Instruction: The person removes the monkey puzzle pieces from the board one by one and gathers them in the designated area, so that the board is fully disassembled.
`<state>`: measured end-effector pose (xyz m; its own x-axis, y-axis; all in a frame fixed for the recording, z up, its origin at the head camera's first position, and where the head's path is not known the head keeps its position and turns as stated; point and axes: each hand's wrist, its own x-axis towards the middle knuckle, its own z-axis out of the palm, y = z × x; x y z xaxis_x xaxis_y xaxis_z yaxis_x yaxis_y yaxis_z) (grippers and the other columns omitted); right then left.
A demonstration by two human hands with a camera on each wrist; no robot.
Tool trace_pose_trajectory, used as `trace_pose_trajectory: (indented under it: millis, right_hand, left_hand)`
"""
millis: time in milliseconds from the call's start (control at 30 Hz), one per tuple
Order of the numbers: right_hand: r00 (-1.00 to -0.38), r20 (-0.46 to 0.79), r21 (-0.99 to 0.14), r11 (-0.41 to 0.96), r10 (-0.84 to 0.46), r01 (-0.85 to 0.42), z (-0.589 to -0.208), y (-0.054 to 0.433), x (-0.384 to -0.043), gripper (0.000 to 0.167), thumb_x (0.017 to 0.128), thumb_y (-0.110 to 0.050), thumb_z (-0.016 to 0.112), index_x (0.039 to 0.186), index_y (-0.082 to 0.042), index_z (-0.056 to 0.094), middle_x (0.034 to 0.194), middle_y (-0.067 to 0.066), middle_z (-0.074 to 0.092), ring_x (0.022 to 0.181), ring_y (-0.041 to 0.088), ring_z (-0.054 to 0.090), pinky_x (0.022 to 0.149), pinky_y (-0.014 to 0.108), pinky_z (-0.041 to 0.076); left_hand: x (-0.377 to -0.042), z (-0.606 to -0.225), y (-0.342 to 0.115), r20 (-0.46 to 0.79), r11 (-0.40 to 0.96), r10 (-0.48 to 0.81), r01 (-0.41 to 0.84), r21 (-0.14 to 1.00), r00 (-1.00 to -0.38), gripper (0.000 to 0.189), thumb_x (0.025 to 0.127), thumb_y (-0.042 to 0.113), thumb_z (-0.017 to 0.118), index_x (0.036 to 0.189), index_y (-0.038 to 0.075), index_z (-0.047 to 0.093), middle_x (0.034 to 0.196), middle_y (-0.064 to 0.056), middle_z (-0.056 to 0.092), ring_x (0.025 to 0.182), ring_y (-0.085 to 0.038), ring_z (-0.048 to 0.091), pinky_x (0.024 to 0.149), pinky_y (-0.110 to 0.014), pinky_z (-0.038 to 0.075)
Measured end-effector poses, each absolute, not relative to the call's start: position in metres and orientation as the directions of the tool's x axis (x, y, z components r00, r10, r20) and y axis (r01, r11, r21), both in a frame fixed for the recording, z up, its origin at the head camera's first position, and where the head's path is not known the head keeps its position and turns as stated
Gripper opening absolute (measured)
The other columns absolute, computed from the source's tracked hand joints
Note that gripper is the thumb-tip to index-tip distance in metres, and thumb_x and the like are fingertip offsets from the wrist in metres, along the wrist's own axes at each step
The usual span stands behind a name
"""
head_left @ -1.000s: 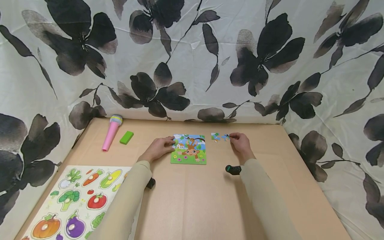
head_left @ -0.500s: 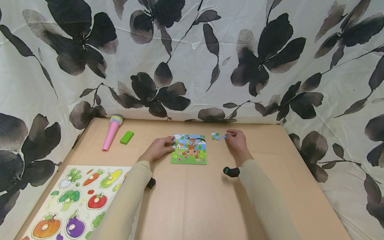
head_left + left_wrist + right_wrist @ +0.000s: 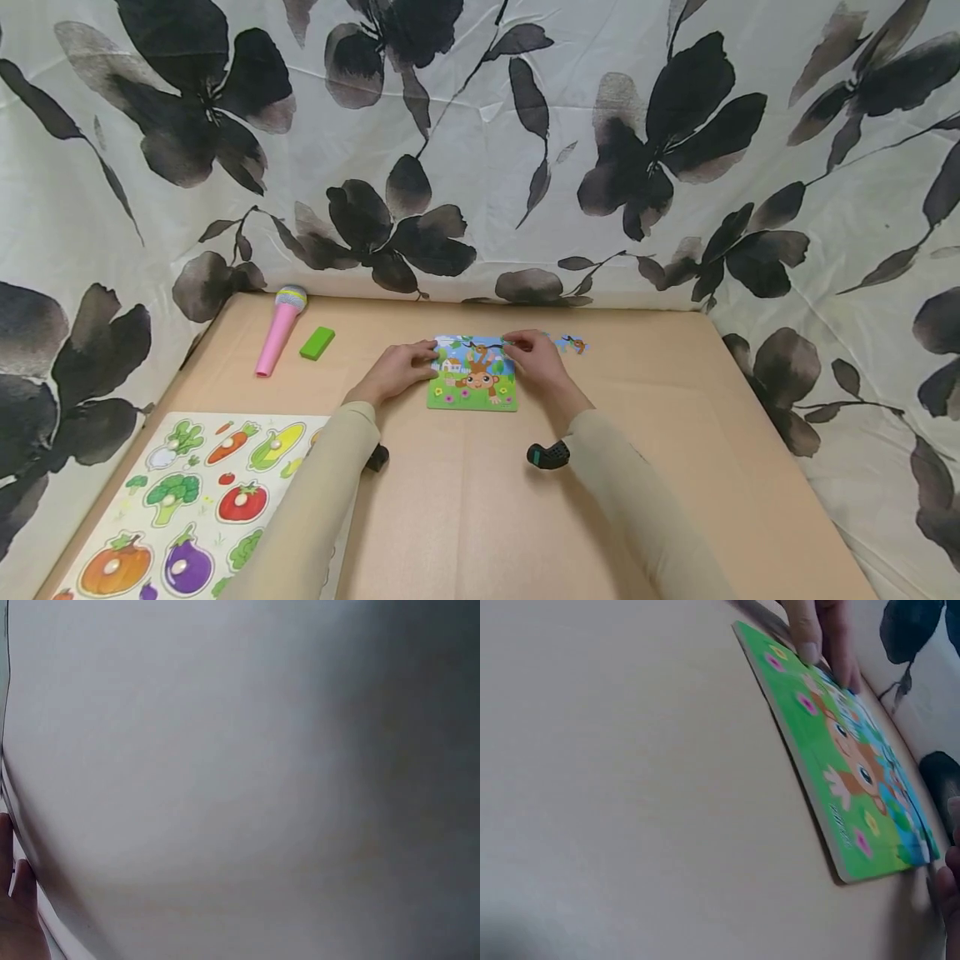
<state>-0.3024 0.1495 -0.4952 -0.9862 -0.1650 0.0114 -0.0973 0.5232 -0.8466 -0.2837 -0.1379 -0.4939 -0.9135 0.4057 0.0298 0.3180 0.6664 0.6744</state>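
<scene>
A small monkey jigsaw puzzle [image 3: 476, 387], green below and blue above, lies on the table. My left hand [image 3: 401, 367] touches its left edge, index finger near the top corner and thumb lower down. In the right wrist view the left fingertips [image 3: 807, 652] press on the puzzle's face and edge. My right hand [image 3: 538, 357] is at the upper right corner of the puzzle, with fingertips right at its edge. Beyond that hand a loose blue jigsaw piece [image 3: 574, 343] with a dark branch shows; the area just behind the fingers is hidden.
At the back left lie a pink toy microphone [image 3: 281, 332] and a green block [image 3: 317, 343]. A vegetable board [image 3: 217, 458] covers the front left, partly under the left sleeve. A floral cloth [image 3: 517, 150] rises behind the table [image 3: 465, 500].
My right hand has moved left from the loose pieces to the puzzle's upper right corner, uncovering the right-hand piece and covering the other. My left hand has stayed at the left edge.
</scene>
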Motion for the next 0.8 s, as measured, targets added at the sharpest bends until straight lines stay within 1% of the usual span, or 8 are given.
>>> trace_pose_trajectory:
  millis: [133, 300, 367, 500, 567, 800]
  right_hand:
    - [-0.981, 0.024, -0.828, 0.546, -0.191, -0.126, -0.504, 0.14, -0.301, 0.026, 0.096, -0.019, 0.065, 0.119, -0.007, 0.069, 0.124, 0.012, 0.055, 0.107, 0.026, 0.055, 0.092, 0.04, 0.048]
    - [-0.97, 0.028, -0.802, 0.574, -0.241, -0.165, -0.51, 0.136, -0.301, 0.025, 0.094, -0.02, 0.067, 0.117, -0.008, 0.071, 0.125, 0.013, 0.05, 0.105, 0.027, 0.049, 0.088, 0.041, 0.044]
    - [-0.966, 0.027, -0.79, 0.586, -0.258, -0.179, -0.51, 0.135, -0.301, 0.026, 0.094, -0.019, 0.067, 0.117, -0.008, 0.07, 0.125, 0.014, 0.048, 0.108, 0.029, 0.047, 0.09, 0.042, 0.043]
    - [-0.958, 0.005, -0.753, 0.629, -0.287, -0.193, -0.507, 0.133, -0.3, 0.029, 0.095, -0.021, 0.066, 0.12, -0.009, 0.069, 0.13, 0.017, 0.043, 0.121, 0.034, 0.042, 0.102, 0.048, 0.039]
    - [-0.954, -0.006, -0.741, 0.642, -0.299, -0.196, -0.506, 0.132, -0.3, 0.029, 0.095, -0.021, 0.066, 0.121, -0.009, 0.069, 0.132, 0.019, 0.042, 0.125, 0.036, 0.039, 0.106, 0.051, 0.037]
    - [-0.951, -0.032, -0.73, 0.657, -0.306, -0.187, -0.503, 0.132, -0.3, 0.024, 0.095, -0.021, 0.066, 0.115, -0.01, 0.071, 0.132, 0.019, 0.042, 0.127, 0.036, 0.035, 0.107, 0.052, 0.035]
  left_hand:
    - [-0.284, -0.494, -0.138, 0.03, 0.663, 0.409, 0.32, 0.677, -0.912, 0.039, 0.09, 0.019, 0.071, 0.125, 0.002, 0.066, 0.145, -0.01, 0.05, 0.137, -0.03, 0.042, 0.116, -0.045, 0.029]
    - [-0.284, -0.493, -0.139, 0.031, 0.662, 0.412, 0.322, 0.677, -0.911, 0.039, 0.091, 0.019, 0.07, 0.125, 0.001, 0.066, 0.145, -0.01, 0.05, 0.138, -0.029, 0.041, 0.116, -0.045, 0.029]
    - [-0.284, -0.493, -0.139, 0.029, 0.664, 0.412, 0.321, 0.675, -0.911, 0.039, 0.091, 0.019, 0.07, 0.125, 0.001, 0.066, 0.146, -0.01, 0.049, 0.138, -0.029, 0.041, 0.116, -0.045, 0.029]
    - [-0.285, -0.494, -0.14, 0.022, 0.664, 0.411, 0.316, 0.677, -0.911, 0.039, 0.091, 0.02, 0.07, 0.126, 0.002, 0.066, 0.147, -0.009, 0.048, 0.138, -0.029, 0.04, 0.116, -0.045, 0.028]
    - [-0.284, -0.493, -0.14, 0.025, 0.662, 0.414, 0.32, 0.678, -0.91, 0.039, 0.091, 0.019, 0.069, 0.126, 0.001, 0.065, 0.147, -0.01, 0.048, 0.139, -0.03, 0.039, 0.116, -0.046, 0.028]
    - [-0.283, -0.492, -0.139, 0.025, 0.662, 0.416, 0.322, 0.677, -0.909, 0.039, 0.092, 0.019, 0.069, 0.126, 0.0, 0.065, 0.147, -0.011, 0.048, 0.139, -0.03, 0.039, 0.116, -0.046, 0.027]
